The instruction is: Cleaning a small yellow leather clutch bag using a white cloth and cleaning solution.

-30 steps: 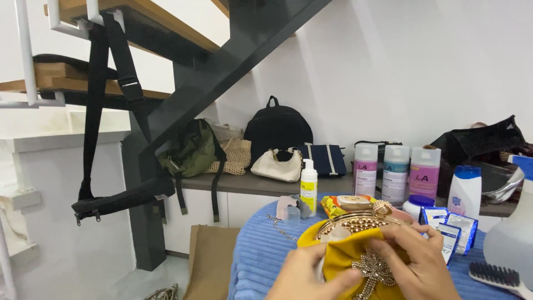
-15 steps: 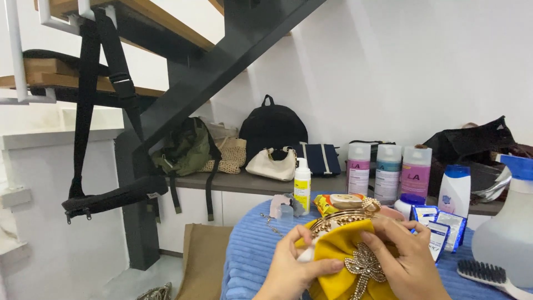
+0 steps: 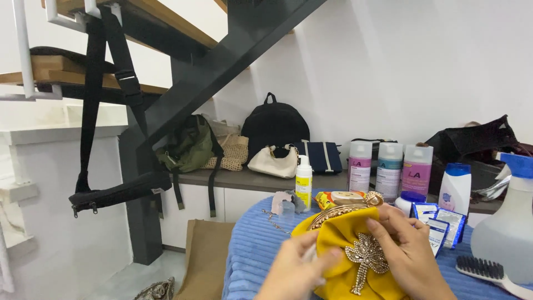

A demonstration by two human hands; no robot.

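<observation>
A yellow fabric clutch purse (image 3: 338, 236) with a gold beaded frame and a rhinestone ornament is held upright over a blue ribbed cloth (image 3: 255, 255). My left hand (image 3: 297, 272) grips its left side, with something white tucked under the fingers. My right hand (image 3: 411, 253) holds its right side, fingertips on the fabric beside the ornament.
Behind the purse stand a small white bottle with a yellow label (image 3: 303, 182), three tall bottles (image 3: 388, 169), a white bottle with a blue cap (image 3: 454, 188) and blue sachets (image 3: 438, 222). A spray bottle (image 3: 508, 222) and brush (image 3: 488, 271) sit right. Bags line the shelf (image 3: 261, 180).
The purse has risen a little and turned so the ornament faces me more. My left thumb has slid across the yellow fabric.
</observation>
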